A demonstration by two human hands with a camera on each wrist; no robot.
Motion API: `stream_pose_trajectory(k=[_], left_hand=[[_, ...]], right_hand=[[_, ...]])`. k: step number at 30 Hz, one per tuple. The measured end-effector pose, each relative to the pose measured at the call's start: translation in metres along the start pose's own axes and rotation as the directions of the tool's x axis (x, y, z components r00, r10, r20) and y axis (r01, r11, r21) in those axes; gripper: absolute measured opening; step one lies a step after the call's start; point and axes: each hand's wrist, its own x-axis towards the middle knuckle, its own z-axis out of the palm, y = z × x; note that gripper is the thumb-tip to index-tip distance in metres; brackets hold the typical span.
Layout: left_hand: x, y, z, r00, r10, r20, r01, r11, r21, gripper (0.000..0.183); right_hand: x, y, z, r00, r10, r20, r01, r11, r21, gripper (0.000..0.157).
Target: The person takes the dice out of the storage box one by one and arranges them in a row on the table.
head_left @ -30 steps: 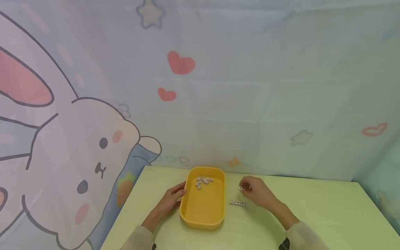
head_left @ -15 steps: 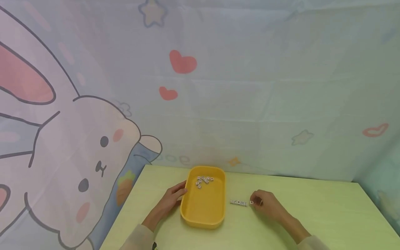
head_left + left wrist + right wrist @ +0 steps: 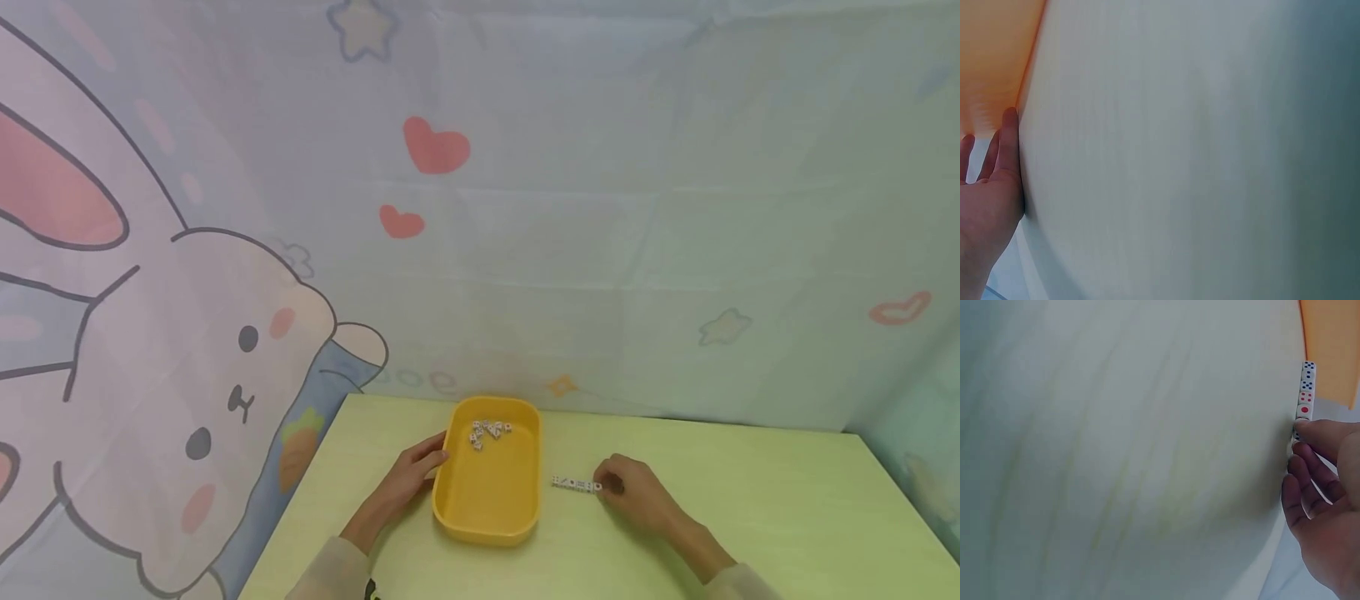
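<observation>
My right hand pinches a white die between thumb and fingers, at the right end of a row of dice on the table. In the right wrist view the thumb covers most of that die, and the row shows blue and red pips. The held die appears to touch its neighbour. Against the left side of a yellow tray rests my left hand. The left wrist view shows its fingers fairly straight along the tray's wall.
Several loose dice lie inside the tray towards its far end. The pale green table extends to the right of the right hand. Behind it hangs a cloth backdrop printed with a rabbit and hearts.
My right hand has brought the die from beside the tray's far part towards me and rightward, then left against the row's right end. The left hand has stayed at the tray.
</observation>
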Motion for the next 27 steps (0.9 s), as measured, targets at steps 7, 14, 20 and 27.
stream_pose_trajectory(k=[7,14,20,27], left_hand=[[0.0,0.004,0.0,1.0,0.0,-0.015,0.0,1.0,0.004,0.056],[0.0,0.002,0.002,1.0,-0.002,-0.025,0.002,1.0,0.001,0.055],[-0.002,0.0,0.002,1.0,-0.006,-0.011,0.006,1.0,0.006,0.056],[-0.001,0.002,0.002,0.999,-0.014,-0.032,0.014,1.0,0.004,0.056]], right_hand=[[0.0,0.002,0.004,0.998,0.067,0.001,-0.066,0.993,0.099,0.017],[-0.001,0.011,0.001,0.983,0.167,0.078,-0.182,0.947,0.263,0.025],[-0.004,0.016,-0.003,0.969,0.199,0.143,-0.241,0.879,0.412,0.032],[-0.003,0.018,0.0,0.977,0.187,0.104,-0.213,0.891,0.401,0.029]])
